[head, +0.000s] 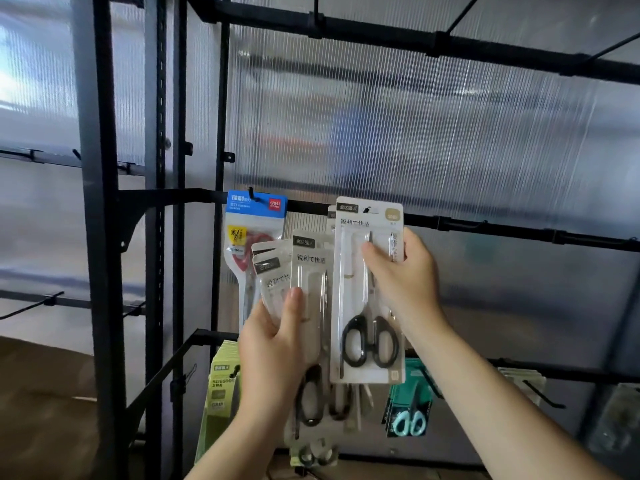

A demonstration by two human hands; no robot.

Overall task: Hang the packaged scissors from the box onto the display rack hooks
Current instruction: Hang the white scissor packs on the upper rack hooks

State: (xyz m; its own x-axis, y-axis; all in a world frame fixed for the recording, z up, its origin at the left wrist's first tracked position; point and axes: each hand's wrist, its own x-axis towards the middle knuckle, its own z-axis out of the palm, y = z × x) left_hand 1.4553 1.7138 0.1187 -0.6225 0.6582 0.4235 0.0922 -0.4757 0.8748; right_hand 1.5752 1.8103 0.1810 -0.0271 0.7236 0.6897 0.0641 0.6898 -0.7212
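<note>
Packaged scissors (353, 282): we see a pale card under a clear blister, with black-handled scissors inside and a dark label and gold badge along the top.
Place: its top edge crosses in front of the middle rail (519, 230); the rest hangs below that rail.
Right hand (405, 275): we see it grip this pack at the right edge, thumb across the front, fingers behind.
Left hand (277, 344): lower beneath the rail, it holds a fan of packs (308, 268) of the same kind, thumb pressed on the front.
Hard to tell: the card's hang hole is blurred, and we cannot say whether it is hung. The fan's cards partly hide each other, so we cannot count them.
Axis: long axis near upright; blades point up toward the rail, handles down.
Blue pack (254, 216): hangs from a hook (251, 194) at the rail's left end.
Lower down: green packs (221, 386) and teal packs (408, 407), well below the rail.
</note>
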